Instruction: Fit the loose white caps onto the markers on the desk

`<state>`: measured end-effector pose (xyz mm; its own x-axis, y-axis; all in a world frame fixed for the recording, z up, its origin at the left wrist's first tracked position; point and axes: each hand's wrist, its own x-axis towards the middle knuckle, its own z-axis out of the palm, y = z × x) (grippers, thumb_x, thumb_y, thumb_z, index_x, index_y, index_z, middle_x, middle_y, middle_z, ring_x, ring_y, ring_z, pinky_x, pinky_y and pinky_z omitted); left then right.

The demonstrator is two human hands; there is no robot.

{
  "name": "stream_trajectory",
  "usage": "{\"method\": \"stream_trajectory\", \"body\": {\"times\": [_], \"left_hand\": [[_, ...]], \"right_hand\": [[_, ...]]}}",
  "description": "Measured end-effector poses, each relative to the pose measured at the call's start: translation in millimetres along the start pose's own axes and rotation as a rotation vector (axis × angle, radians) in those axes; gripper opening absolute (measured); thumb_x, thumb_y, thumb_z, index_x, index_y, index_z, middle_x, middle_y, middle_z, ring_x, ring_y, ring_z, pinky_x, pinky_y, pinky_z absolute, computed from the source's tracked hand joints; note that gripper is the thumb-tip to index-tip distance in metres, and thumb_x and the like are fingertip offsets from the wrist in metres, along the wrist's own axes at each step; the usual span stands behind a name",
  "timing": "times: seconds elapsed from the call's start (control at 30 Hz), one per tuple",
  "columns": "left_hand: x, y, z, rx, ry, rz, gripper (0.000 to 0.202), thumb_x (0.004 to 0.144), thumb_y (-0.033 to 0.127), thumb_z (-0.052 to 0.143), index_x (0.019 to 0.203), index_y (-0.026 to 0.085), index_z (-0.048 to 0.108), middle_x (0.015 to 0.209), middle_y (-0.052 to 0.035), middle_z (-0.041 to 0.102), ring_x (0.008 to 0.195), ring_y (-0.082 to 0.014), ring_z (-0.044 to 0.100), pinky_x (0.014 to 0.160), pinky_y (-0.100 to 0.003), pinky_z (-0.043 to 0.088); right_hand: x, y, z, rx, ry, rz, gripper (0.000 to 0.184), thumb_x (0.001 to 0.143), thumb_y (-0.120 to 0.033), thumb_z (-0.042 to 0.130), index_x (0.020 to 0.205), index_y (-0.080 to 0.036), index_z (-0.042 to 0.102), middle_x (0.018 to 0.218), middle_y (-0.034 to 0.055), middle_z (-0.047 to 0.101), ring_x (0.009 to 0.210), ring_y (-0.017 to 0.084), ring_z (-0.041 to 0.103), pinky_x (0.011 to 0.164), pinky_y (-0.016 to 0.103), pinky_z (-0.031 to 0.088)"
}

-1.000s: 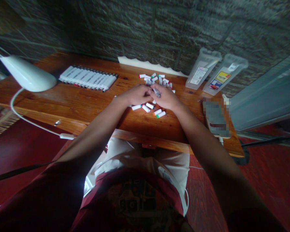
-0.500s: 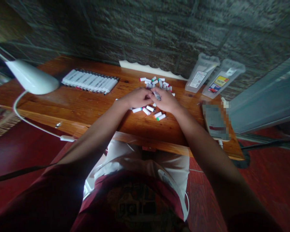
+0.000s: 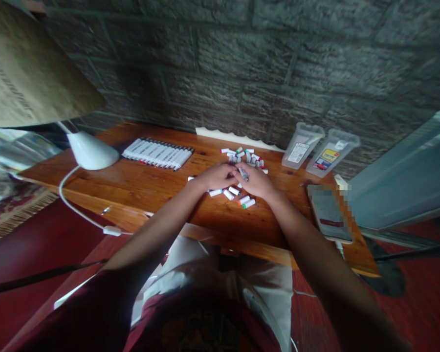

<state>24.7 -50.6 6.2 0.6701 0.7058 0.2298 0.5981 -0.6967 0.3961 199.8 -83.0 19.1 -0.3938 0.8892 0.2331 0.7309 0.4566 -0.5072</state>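
My left hand (image 3: pixel 220 176) and my right hand (image 3: pixel 254 181) meet over the middle of the desk, fingertips touching. In my right hand, by the thumb, shows a small grey-white piece that looks like a marker cap (image 3: pixel 244 174). The fingers of my left hand are curled in against the right; what they hold, if anything, is hidden. Around both hands lie many loose white marker caps with coloured ends, among them a green-ended cap (image 3: pixel 248 204) and an orange-ended cap (image 3: pixel 244 199) in front. To the left, white markers (image 3: pixel 157 153) lie side by side in a row.
Two clear plastic cases (image 3: pixel 302 145) stand at the back right. A phone or tablet (image 3: pixel 330 212), blurred out, lies by the right edge of the wooden desk (image 3: pixel 161 188). At the left stands a white lamp base (image 3: pixel 95 150) with its cord. A stone wall (image 3: pixel 220 88) rises behind.
The view has tilted up, so the desk sits lower and more of the lamp and wall shows. My hands stay together in nearly the same pose.
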Motion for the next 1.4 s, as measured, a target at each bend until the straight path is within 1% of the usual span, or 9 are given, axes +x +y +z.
{"method": "stream_trajectory", "body": {"times": [0.2,0.37,0.57,0.73,0.9,1.07,1.23,1.4], "left_hand": [[-0.8,-0.3,-1.4,-0.024,-0.001,-0.01,0.02,0.086,0.027,0.056,0.08,0.013,0.068,0.079,-0.0058,0.069,0.067,-0.0128,0.058,0.063,-0.021,0.039],[-0.4,0.3,-1.6,-0.025,-0.007,0.002,0.021,0.087,0.025,0.055,0.08,0.012,0.069,0.079,-0.006,0.069,0.066,-0.0129,0.057,0.063,-0.021,0.039],[-0.1,1.2,-2.2,-0.027,-0.015,-0.005,0.02,0.086,0.026,0.056,0.079,0.012,0.069,0.078,-0.0054,0.069,0.066,-0.0124,0.057,0.063,-0.021,0.039],[-0.6,0.5,-2.0,-0.029,0.009,-0.002,0.019,0.085,0.025,0.055,0.079,0.013,0.069,0.077,-0.005,0.069,0.064,-0.0123,0.056,0.061,-0.021,0.038],[-0.3,-0.8,-0.5,-0.028,0.005,-0.007,0.02,0.085,0.027,0.056,0.08,0.013,0.069,0.077,-0.0048,0.069,0.065,-0.0123,0.057,0.061,-0.021,0.038],[-0.3,-1.4,0.1,-0.013,0.018,-0.006,0.02,0.085,0.027,0.056,0.08,0.013,0.069,0.077,-0.0051,0.069,0.064,-0.0124,0.056,0.061,-0.021,0.037],[-0.1,-0.8,0.1,-0.022,0.017,0.008,0.02,0.085,0.027,0.056,0.078,0.013,0.068,0.075,-0.0051,0.068,0.063,-0.0121,0.056,0.06,-0.021,0.037],[0.0,-1.3,0.8,-0.03,0.03,0.013,0.02,0.084,0.026,0.055,0.077,0.013,0.069,0.074,-0.0048,0.068,0.063,-0.0125,0.056,0.06,-0.021,0.037]], "right_hand": [[1.1,0.6,0.6,-0.024,-0.004,0.001,0.031,0.095,-0.038,0.044,0.117,-0.022,0.061,0.111,0.0064,0.071,0.105,0.021,0.065,0.091,0.03,0.047],[1.6,2.4,1.9,-0.028,-0.005,0.009,0.031,0.095,-0.038,0.045,0.117,-0.023,0.06,0.109,0.0063,0.071,0.103,0.021,0.066,0.09,0.03,0.048],[0.5,1.2,0.6,-0.015,0.001,0.016,0.032,0.095,-0.039,0.045,0.117,-0.023,0.061,0.113,0.0071,0.07,0.108,0.022,0.064,0.093,0.032,0.047],[0.3,-0.9,-0.6,-0.02,-0.017,0.033,0.032,0.094,-0.038,0.045,0.118,-0.023,0.06,0.111,0.0064,0.071,0.104,0.021,0.066,0.09,0.031,0.048],[0.5,1.4,1.0,-0.004,-0.009,0.028,0.034,0.094,-0.039,0.045,0.12,-0.022,0.06,0.117,0.0074,0.069,0.111,0.022,0.063,0.095,0.032,0.046],[0.6,0.7,0.6,-0.003,-0.013,0.028,0.033,0.094,-0.039,0.045,0.118,-0.022,0.06,0.112,0.0067,0.071,0.105,0.021,0.065,0.093,0.032,0.048],[1.0,3.1,1.8,0.006,-0.003,0.003,0.033,0.095,-0.038,0.044,0.118,-0.021,0.06,0.114,0.008,0.07,0.108,0.021,0.064,0.095,0.032,0.047],[2.1,6.5,4.0,0.006,-0.008,0.022,0.035,0.094,-0.04,0.045,0.121,-0.021,0.06,0.116,0.0081,0.069,0.111,0.021,0.063,0.097,0.033,0.047]]}}
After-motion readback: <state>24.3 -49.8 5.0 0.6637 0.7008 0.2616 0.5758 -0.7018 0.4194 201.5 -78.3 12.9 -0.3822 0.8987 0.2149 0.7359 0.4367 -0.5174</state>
